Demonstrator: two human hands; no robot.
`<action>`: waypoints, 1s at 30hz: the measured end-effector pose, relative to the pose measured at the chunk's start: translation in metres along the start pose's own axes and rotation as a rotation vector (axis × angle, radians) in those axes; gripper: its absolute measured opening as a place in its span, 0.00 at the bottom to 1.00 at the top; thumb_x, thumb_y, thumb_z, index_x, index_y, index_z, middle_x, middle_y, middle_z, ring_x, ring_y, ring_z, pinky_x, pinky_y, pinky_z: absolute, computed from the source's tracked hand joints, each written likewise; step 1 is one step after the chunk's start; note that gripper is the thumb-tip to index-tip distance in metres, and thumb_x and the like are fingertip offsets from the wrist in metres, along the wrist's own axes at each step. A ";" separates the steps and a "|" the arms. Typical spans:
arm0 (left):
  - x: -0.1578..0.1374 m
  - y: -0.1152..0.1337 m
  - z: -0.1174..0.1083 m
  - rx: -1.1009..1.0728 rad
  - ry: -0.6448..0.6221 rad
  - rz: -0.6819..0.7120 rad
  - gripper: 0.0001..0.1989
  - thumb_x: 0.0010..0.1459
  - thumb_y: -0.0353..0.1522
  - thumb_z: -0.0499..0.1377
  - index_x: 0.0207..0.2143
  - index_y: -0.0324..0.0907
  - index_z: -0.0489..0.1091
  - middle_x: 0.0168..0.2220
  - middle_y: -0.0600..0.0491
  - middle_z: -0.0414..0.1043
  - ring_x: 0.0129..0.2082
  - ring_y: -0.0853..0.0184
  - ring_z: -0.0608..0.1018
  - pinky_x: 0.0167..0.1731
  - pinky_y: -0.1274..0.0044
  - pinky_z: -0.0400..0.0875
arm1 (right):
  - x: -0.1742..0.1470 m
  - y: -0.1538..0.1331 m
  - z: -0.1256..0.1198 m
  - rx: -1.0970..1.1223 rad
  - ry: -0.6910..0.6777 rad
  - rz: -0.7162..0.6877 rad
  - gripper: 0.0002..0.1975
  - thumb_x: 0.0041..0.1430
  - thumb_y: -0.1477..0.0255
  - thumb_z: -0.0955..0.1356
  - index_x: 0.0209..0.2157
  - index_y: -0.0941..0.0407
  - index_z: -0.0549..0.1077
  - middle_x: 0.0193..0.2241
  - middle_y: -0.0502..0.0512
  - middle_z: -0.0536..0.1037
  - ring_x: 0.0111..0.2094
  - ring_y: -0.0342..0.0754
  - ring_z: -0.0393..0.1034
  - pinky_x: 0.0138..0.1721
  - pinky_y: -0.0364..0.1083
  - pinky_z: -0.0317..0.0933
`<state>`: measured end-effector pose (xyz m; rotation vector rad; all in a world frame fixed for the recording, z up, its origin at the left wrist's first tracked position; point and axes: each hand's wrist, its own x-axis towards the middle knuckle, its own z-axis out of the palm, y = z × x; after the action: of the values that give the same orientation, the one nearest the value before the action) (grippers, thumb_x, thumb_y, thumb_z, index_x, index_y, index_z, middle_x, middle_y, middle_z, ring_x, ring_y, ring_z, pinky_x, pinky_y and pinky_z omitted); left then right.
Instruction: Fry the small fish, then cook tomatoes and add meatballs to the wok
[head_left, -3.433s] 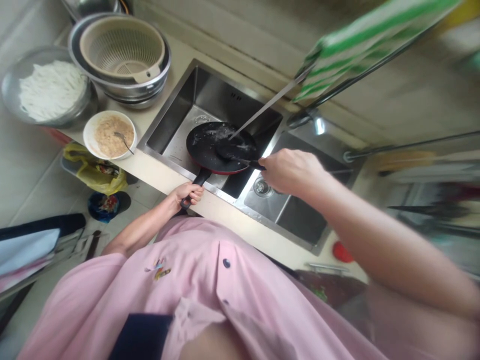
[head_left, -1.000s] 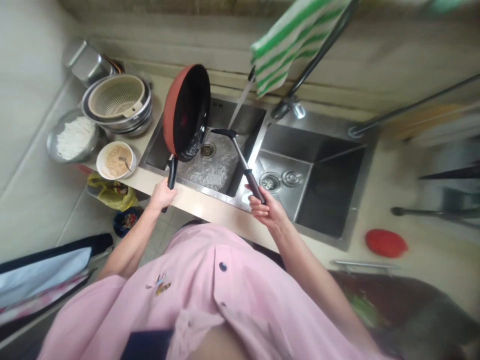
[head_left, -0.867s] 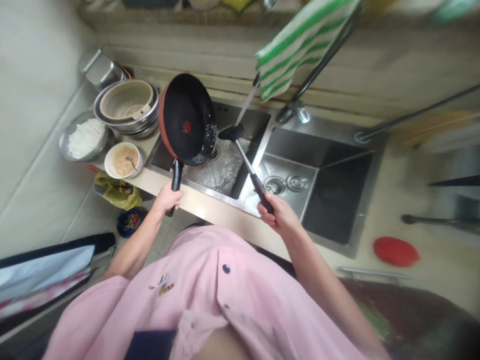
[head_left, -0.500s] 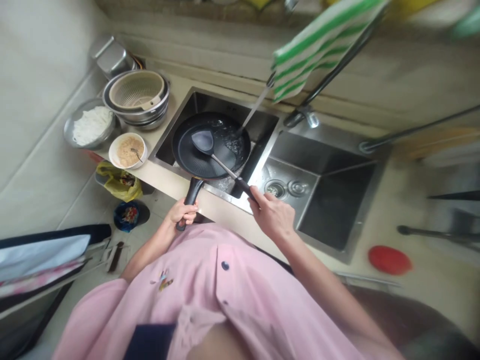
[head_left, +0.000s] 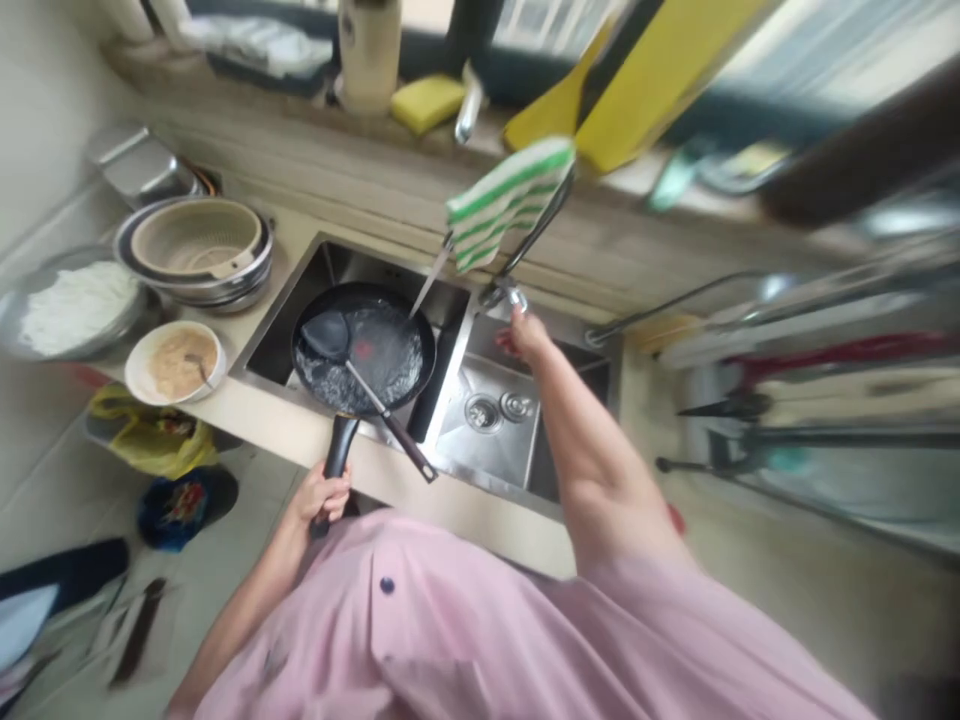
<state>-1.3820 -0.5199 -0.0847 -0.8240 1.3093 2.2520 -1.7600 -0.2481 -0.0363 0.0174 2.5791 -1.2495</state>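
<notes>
My left hand (head_left: 324, 497) is wrapped round the black handle of a frying pan (head_left: 390, 345), which sits over the left sink basin. Water streams from the cloth-hung faucet (head_left: 555, 205) into the pan, where water covers the bottom. A spatula (head_left: 381, 410) leans in the pan, its dark head in the water and its handle resting over the front rim, with no hand on it. At the faucet's base, my right hand (head_left: 529, 335) reaches over the right basin and has its fingers on the metal faucet handle (head_left: 515, 298); some fingers are blurred.
Left on the counter stand a bowl of tan paste (head_left: 161, 365) with a spoon, a bowl of white food (head_left: 79, 305) and stacked basins with a colander (head_left: 199, 240). A green-striped cloth (head_left: 510, 205) hangs on the faucet. A yellow sponge (head_left: 427, 103) lies on the sill.
My right hand has let go of the spatula and moved up to the faucet handle. The spatula now rests on the pan's rim. Water in the pan has risen; the view has tilted up.
</notes>
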 end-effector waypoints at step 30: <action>0.020 -0.010 -0.028 -0.088 -0.127 0.002 0.24 0.44 0.41 0.69 0.35 0.44 0.58 0.13 0.70 0.54 0.09 0.80 0.50 0.09 0.84 0.56 | 0.079 -0.309 0.037 -0.803 0.352 -0.478 0.22 0.65 0.65 0.68 0.53 0.68 0.70 0.54 0.72 0.70 0.57 0.60 0.67 0.57 0.56 0.60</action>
<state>-1.3830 -0.5388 -0.1150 -0.6964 1.1619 2.3361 -1.8671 -0.4788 0.1593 -0.6124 3.3314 -0.2279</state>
